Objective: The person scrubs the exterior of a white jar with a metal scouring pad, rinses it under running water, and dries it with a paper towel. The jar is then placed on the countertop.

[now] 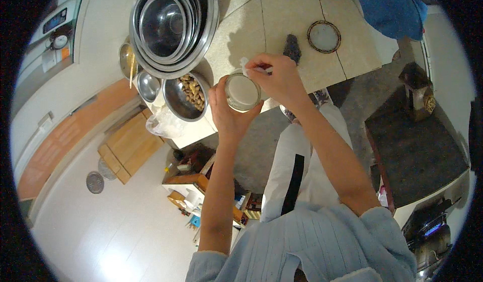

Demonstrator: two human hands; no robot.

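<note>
My left hand (229,112) is wrapped round a clear glass jar (242,92) and holds it above the front edge of the pale tiled counter. The jar's round face is turned up and looks whitish; whether that is its bottom or something inside, I cannot tell. Between the pinched fingers of my right hand (280,78) is a crumpled white tissue (245,66), touching or very close to the jar's far rim. Just beyond the right hand lies a dark grey, fuzzy-looking object (292,50).
Nested steel bowls (163,25) stand far left. Nearer are a steel bowl of brown pieces (193,95), a small steel bowl (149,86), chopsticks (132,71) and a plastic bag (167,123). A dark-rimmed round disc (324,36) and blue cloth (385,8) lie right.
</note>
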